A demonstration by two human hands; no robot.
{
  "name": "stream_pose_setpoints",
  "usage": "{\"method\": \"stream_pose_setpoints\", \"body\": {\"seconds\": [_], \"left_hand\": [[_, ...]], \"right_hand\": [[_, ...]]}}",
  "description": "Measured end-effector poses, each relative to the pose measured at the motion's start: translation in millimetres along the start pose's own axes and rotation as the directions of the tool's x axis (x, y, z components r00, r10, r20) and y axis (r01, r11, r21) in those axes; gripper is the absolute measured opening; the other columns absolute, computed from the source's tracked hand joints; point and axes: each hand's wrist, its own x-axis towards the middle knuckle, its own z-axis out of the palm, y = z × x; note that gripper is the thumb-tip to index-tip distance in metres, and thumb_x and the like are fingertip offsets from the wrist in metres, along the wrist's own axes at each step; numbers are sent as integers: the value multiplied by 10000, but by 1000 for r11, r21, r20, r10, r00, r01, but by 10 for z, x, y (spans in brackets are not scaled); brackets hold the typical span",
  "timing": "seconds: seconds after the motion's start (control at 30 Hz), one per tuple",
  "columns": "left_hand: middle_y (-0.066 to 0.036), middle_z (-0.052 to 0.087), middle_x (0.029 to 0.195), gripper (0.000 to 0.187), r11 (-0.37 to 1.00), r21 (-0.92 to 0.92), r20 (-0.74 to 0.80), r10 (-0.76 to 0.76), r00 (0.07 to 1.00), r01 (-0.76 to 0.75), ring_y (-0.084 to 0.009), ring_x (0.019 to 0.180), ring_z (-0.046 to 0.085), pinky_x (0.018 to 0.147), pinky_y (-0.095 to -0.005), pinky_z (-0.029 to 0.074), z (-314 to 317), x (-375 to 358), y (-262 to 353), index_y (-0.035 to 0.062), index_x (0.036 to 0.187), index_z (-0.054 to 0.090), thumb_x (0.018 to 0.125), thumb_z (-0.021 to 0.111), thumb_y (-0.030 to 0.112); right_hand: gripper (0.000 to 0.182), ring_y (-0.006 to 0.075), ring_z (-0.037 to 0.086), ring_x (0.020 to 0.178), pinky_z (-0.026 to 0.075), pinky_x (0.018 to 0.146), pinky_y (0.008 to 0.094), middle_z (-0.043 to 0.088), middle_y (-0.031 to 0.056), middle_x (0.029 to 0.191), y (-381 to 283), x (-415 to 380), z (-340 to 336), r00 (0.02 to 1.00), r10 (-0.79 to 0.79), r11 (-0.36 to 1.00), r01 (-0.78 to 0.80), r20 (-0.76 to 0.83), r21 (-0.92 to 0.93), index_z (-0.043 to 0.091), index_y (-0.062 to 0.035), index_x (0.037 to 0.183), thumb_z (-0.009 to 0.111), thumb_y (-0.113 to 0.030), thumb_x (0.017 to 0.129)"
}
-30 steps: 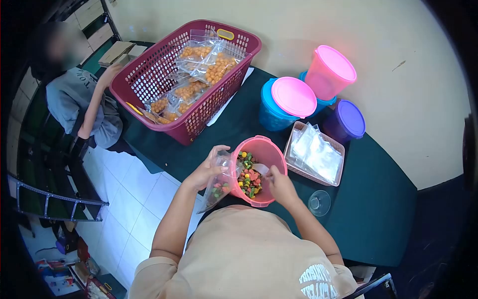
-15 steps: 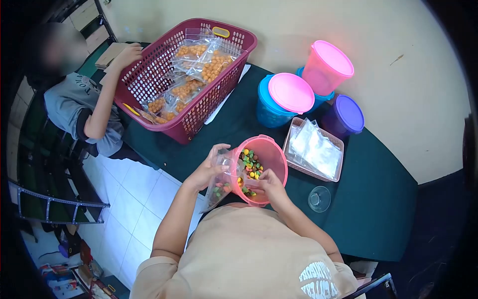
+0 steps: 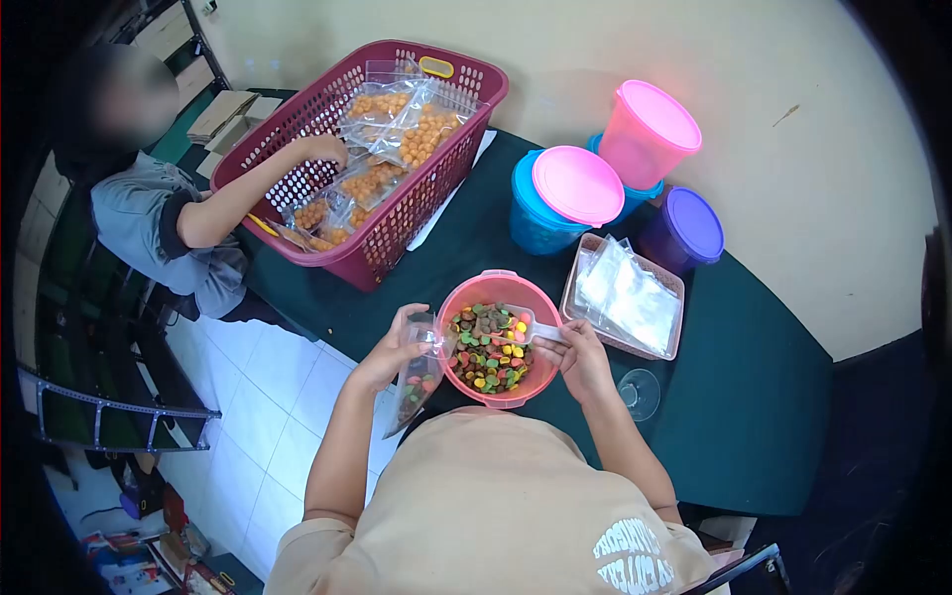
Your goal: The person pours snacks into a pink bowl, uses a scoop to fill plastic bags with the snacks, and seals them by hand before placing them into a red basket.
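Observation:
My left hand (image 3: 389, 355) grips a clear plastic bag (image 3: 416, 385) by its mouth, at the left rim of a pink bucket (image 3: 547, 297). Some coloured pieces lie in the bag. Many small round candies (image 3: 488, 362) in green, yellow, red and brown fill the lower part of the bucket. The handle of a pale translucent scoop (image 3: 544, 332) is between the fingers of my right hand (image 3: 581, 362), near the bucket's right rim. The scoop's bowl lies over the candies inside the bucket.
A maroon basket (image 3: 382, 233) holds bags of orange snacks (image 3: 428, 134); a co-worker's hand (image 3: 322, 151) reaches into it. Lidded tubs, pink (image 3: 645, 129), blue (image 3: 540, 218) and purple (image 3: 684, 230), stand behind a tray of plastic bags (image 3: 625, 293). A small clear bowl (image 3: 639, 395) sits at right.
The bucket, tilted before, now stands more upright. My right hand has moved from inside it to its right rim with the scoop. The co-worker's hand has gone from the basket's edge into it.

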Motion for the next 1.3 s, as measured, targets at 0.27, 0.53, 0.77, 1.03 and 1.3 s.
{"method": "stream_pose_setpoints", "body": {"seconds": [0.27,0.53,0.77,1.03,1.3], "left_hand": [[-168,487,1269,888,936,345,-212,0,977,74,-256,1173,487,998,-401,393,95,-253,305,114,1407,272,709,797,271],[-145,458,1267,891,382,912,-28,417,908,-148,-340,1243,426,1076,-517,278,681,-285,555,103,1370,365,611,812,239],[-131,389,1343,941,339,918,53,404,913,-203,-349,1299,359,1099,-622,147,908,-228,528,144,1383,332,584,821,234],[-124,387,1351,963,371,903,66,377,924,-215,-345,1319,341,1098,-633,133,998,-214,495,159,1394,305,583,820,235],[-120,440,1326,927,408,866,87,447,890,-290,-355,1245,440,1106,-611,123,1007,-168,575,117,1369,332,588,815,241]], "right_hand": [[98,308,672,903,580,777,368,584,208,1012,-227,-111,-18,989,-145,985,142,-26,-95,373,-74,1003,459,-97,964],[135,289,687,846,581,759,357,590,166,970,-444,-298,306,980,-190,975,196,63,-108,369,-84,1009,490,-115,957],[136,287,694,816,590,718,323,597,178,931,-513,-336,426,973,-226,913,231,57,-336,368,-66,1013,488,-79,951],[146,274,689,837,600,719,320,589,163,895,-645,-385,529,959,-257,844,282,118,-456,371,-35,1026,487,-18,939],[159,294,653,827,525,728,364,630,139,891,-955,-607,963,643,-236,77,760,728,-646,543,-34,993,616,0,855]]}}
